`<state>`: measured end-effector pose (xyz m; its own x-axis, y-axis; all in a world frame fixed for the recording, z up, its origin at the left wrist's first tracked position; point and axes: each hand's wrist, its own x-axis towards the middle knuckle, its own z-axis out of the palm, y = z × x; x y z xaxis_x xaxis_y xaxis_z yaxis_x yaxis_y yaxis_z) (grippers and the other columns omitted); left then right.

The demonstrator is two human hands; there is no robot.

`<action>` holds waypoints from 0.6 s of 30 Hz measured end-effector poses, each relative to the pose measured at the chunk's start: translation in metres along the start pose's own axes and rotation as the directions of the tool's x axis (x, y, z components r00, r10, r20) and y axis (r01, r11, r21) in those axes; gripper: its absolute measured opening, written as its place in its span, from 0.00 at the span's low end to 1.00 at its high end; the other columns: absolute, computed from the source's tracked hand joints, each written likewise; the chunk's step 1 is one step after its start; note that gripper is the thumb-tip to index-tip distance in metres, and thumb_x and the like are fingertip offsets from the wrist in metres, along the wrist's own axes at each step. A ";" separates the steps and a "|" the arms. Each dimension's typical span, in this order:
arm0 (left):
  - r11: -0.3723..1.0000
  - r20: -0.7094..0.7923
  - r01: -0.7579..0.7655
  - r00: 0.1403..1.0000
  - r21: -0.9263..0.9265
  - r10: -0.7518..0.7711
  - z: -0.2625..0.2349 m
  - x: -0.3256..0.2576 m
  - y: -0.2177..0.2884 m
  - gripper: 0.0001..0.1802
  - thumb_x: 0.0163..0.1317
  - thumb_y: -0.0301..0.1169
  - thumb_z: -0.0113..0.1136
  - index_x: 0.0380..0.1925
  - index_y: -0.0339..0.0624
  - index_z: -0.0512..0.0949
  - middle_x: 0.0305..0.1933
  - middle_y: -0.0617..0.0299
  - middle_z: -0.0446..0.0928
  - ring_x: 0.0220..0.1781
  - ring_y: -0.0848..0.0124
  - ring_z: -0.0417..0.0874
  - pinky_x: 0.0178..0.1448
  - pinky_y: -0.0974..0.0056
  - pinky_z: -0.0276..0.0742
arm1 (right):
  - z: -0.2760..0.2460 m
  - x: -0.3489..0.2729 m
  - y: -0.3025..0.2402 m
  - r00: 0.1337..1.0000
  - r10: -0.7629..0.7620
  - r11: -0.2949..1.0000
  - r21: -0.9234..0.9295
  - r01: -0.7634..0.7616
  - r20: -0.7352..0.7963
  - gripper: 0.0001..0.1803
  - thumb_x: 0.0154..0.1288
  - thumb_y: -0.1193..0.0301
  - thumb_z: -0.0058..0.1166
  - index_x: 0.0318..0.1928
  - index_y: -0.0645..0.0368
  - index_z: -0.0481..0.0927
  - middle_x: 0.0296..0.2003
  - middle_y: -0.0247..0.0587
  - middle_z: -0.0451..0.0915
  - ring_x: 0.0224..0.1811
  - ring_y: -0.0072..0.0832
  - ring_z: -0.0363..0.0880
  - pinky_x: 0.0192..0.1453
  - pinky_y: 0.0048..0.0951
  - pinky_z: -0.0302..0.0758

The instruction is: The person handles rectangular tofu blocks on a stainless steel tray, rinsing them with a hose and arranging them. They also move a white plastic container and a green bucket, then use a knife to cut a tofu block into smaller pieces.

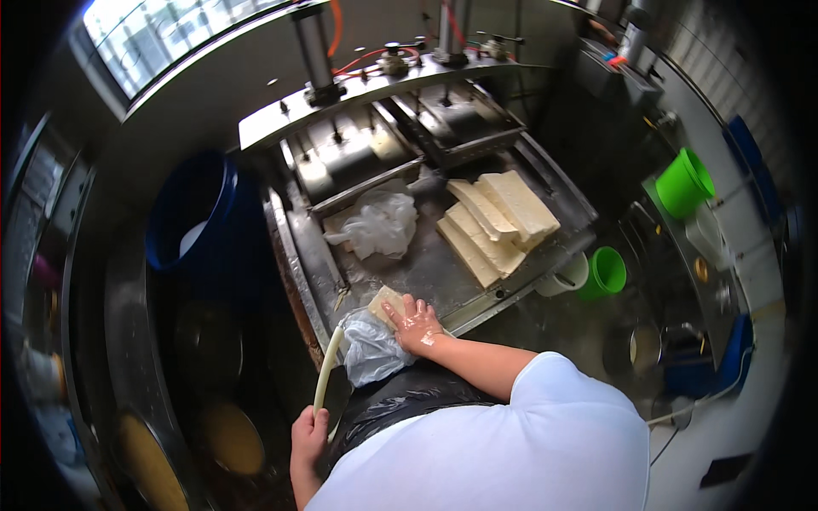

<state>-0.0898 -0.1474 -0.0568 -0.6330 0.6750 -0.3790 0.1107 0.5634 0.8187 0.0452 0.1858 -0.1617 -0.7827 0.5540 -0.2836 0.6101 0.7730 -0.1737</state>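
Note:
My right hand [417, 325], wet and with its fingers spread, lies flat on a pale slab of tofu [386, 300] at the near edge of the metal table [426, 268]. Crumpled translucent plastic or cloth [372, 349] bunches beside that slab, against my black apron [417, 387]. Down at the lower left, my left hand [309, 433] is closed around the lower end of a pale, curved tube that looks like a hose [327, 370]. The tube's upper end reaches the table edge. Several thick tofu slabs [494, 226] lean on one another at the table's right side.
White crumpled cloth or plastic [382, 223] lies mid-table. Behind it stand two metal press plates [349, 153] under upright cylinders. A blue barrel [192, 213] is at left, with round vats [232, 437] below. Green buckets [684, 183] and a white bucket [567, 277] stand at right.

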 end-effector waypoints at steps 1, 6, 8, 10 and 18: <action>1.000 0.031 0.018 0.999 -0.021 -0.018 0.001 0.003 0.000 0.22 0.78 0.45 0.60 0.29 0.39 0.75 0.23 0.68 0.71 0.28 0.77 0.69 0.33 0.63 0.70 | -0.011 -0.002 0.003 0.999 0.008 0.999 0.054 -0.009 0.036 0.43 0.73 0.58 0.52 0.85 0.37 0.53 0.76 0.60 0.58 0.70 0.58 0.67 0.73 0.59 0.68; 0.996 0.208 -0.069 0.977 0.062 0.055 0.009 0.039 0.026 0.19 0.77 0.41 0.62 0.31 0.38 0.76 0.24 0.68 0.71 0.29 0.77 0.69 0.34 0.62 0.71 | 0.010 0.060 0.060 0.994 0.092 0.681 0.732 -0.017 -0.063 0.54 0.64 0.57 0.67 0.85 0.42 0.51 0.68 0.60 0.70 0.70 0.53 0.71 0.75 0.48 0.69; 0.987 0.251 -0.156 0.958 0.036 0.142 0.011 0.057 0.044 0.19 0.77 0.41 0.62 0.32 0.38 0.76 0.24 0.68 0.71 0.30 0.77 0.69 0.34 0.62 0.71 | 0.015 0.088 0.093 0.792 0.190 0.575 0.720 0.389 -0.580 0.57 0.57 0.56 0.71 0.82 0.52 0.54 0.59 0.65 0.78 0.66 0.57 0.78 0.73 0.49 0.73; 0.988 0.216 -0.134 0.970 0.080 0.114 0.003 0.055 0.055 0.19 0.78 0.41 0.61 0.32 0.37 0.76 0.26 0.68 0.73 0.31 0.78 0.70 0.35 0.63 0.71 | -0.100 0.051 0.087 0.800 0.233 0.568 0.745 0.350 -0.553 0.49 0.57 0.60 0.71 0.76 0.53 0.60 0.61 0.64 0.76 0.66 0.58 0.78 0.72 0.51 0.75; 0.969 0.223 -0.221 0.956 0.112 0.193 0.016 0.067 0.073 0.20 0.78 0.43 0.60 0.33 0.36 0.76 0.25 0.64 0.72 0.30 0.75 0.70 0.36 0.61 0.71 | -0.293 0.008 0.174 0.378 0.087 0.971 0.164 0.175 -0.921 0.35 0.59 0.61 0.66 0.68 0.52 0.76 0.61 0.63 0.74 0.58 0.61 0.81 0.62 0.53 0.82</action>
<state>-0.1118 -0.0534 -0.0289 -0.4125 0.8599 -0.3008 0.3332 0.4497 0.8287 0.1089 0.4154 0.0823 -0.3562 0.5620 0.7465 0.4755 0.7967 -0.3729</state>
